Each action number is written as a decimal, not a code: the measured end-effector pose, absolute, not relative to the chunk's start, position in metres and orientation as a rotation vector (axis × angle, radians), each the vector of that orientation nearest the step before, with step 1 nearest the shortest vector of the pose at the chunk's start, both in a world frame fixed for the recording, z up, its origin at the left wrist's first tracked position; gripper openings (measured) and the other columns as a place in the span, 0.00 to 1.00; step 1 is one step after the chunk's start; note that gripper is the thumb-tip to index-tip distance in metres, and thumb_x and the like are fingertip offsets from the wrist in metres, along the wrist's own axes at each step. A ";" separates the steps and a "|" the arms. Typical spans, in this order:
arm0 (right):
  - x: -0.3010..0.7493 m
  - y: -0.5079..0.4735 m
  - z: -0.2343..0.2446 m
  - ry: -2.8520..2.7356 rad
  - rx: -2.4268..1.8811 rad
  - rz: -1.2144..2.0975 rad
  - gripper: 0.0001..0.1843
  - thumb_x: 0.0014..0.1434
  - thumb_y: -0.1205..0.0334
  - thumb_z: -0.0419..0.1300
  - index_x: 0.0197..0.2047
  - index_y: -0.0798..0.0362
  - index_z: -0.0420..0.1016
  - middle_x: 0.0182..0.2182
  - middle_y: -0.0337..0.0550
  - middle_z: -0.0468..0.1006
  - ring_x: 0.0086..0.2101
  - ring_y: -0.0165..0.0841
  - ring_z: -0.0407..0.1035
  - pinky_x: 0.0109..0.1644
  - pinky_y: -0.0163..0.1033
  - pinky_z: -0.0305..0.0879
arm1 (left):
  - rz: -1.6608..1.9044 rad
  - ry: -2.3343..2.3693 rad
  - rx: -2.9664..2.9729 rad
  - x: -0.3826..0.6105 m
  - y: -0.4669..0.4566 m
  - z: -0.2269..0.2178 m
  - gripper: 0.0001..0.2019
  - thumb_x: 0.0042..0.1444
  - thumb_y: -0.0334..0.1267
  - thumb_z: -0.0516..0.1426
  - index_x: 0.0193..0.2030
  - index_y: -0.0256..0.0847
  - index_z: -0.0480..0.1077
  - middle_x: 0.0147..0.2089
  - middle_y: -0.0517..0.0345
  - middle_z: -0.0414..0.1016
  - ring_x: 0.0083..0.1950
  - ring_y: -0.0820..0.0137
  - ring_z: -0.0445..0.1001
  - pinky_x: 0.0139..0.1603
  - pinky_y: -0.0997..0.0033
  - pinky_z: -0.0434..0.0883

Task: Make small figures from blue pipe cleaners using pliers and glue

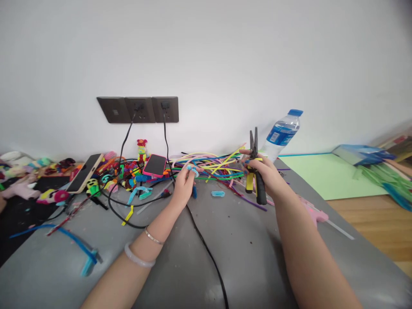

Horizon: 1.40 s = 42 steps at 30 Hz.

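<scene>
Gripping pliers (260,191), right hand (269,178) | left hand (183,188) pinches blue loop (194,171) | bottle label (278,134) unreadable

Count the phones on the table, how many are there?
2. A tan phone lies at the left among toys; a pink phone lies beyond the left hand. More could hide under the clutter.

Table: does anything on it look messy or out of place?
Yes. Coloured strips lie tangled by the wall, scraps litter the table, and a black cable trails under the left hand, pinching a blue piece; the right hand holds pliers.
</scene>
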State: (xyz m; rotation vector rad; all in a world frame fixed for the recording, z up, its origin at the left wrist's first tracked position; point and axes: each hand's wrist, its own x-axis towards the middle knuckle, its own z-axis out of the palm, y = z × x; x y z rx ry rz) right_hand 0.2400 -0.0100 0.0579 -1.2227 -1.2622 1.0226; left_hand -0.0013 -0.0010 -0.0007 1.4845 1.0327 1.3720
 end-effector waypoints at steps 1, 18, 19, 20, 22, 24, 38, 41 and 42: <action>0.243 -0.009 0.056 -1.334 -1.312 0.911 0.23 0.49 0.59 0.59 0.50 0.53 0.72 0.24 0.36 0.68 0.25 0.32 0.62 0.30 0.39 0.61 | 1.385 1.056 1.507 -0.002 0.000 -0.001 0.16 0.62 0.50 0.51 0.37 0.40 0.72 0.41 0.51 0.78 0.35 0.69 0.72 0.30 0.74 0.67; 0.202 0.005 0.003 -1.880 -1.422 0.007 0.14 0.56 0.56 0.61 0.45 0.52 0.74 0.44 0.54 0.75 0.49 0.50 0.67 0.56 0.56 0.59 | 1.319 1.059 1.381 0.000 -0.002 0.005 0.07 0.47 0.37 0.61 0.31 0.40 0.67 0.27 0.63 0.69 0.23 0.75 0.70 0.25 0.76 0.66; 0.198 0.001 0.010 -1.910 -1.303 0.053 0.11 0.59 0.57 0.59 0.44 0.51 0.74 0.45 0.53 0.76 0.49 0.47 0.67 0.56 0.54 0.59 | 1.320 1.067 1.394 0.000 -0.003 0.005 0.07 0.47 0.38 0.61 0.30 0.40 0.67 0.27 0.63 0.69 0.23 0.75 0.70 0.24 0.76 0.65; 0.193 -0.003 0.016 -1.964 -1.183 0.138 0.09 0.61 0.58 0.57 0.43 0.50 0.74 0.44 0.51 0.76 0.49 0.45 0.68 0.56 0.51 0.60 | 1.318 1.077 1.412 0.000 -0.003 0.005 0.07 0.48 0.38 0.61 0.30 0.40 0.67 0.26 0.63 0.69 0.22 0.74 0.71 0.23 0.76 0.65; 0.182 -0.010 0.026 -2.063 -1.022 0.331 0.06 0.63 0.60 0.56 0.40 0.51 0.73 0.40 0.47 0.77 0.44 0.40 0.69 0.52 0.46 0.62 | 1.301 1.087 1.455 0.000 -0.004 0.004 0.08 0.48 0.39 0.61 0.30 0.41 0.67 0.24 0.64 0.69 0.21 0.73 0.72 0.23 0.76 0.65; 0.174 -0.015 0.030 -2.079 -0.994 0.479 0.03 0.61 0.63 0.57 0.37 0.52 0.72 0.35 0.44 0.76 0.38 0.36 0.69 0.45 0.41 0.63 | 1.280 1.084 1.461 -0.001 -0.004 0.003 0.09 0.48 0.40 0.62 0.29 0.41 0.66 0.22 0.64 0.70 0.22 0.70 0.74 0.23 0.75 0.66; 0.171 -0.007 0.024 -1.415 -0.838 1.059 0.18 0.56 0.44 0.64 0.33 0.50 0.67 0.27 0.37 0.72 0.28 0.31 0.69 0.35 0.38 0.66 | 1.148 0.812 1.335 0.005 -0.004 0.000 0.19 0.51 0.50 0.62 0.43 0.38 0.74 0.38 0.49 0.82 0.31 0.64 0.81 0.32 0.68 0.77; 0.172 -0.007 0.025 -1.354 -0.837 1.088 0.19 0.54 0.43 0.65 0.32 0.49 0.66 0.28 0.37 0.72 0.28 0.31 0.69 0.36 0.38 0.67 | 1.091 0.772 1.358 0.006 -0.006 0.000 0.19 0.53 0.49 0.60 0.46 0.38 0.73 0.41 0.49 0.81 0.30 0.66 0.80 0.32 0.69 0.76; 0.173 -0.007 0.025 -1.346 -0.839 1.103 0.20 0.53 0.44 0.66 0.31 0.49 0.66 0.28 0.37 0.72 0.28 0.30 0.68 0.36 0.38 0.67 | 1.074 0.770 1.378 0.006 -0.006 0.001 0.18 0.54 0.48 0.59 0.47 0.39 0.72 0.41 0.49 0.81 0.30 0.67 0.80 0.32 0.70 0.75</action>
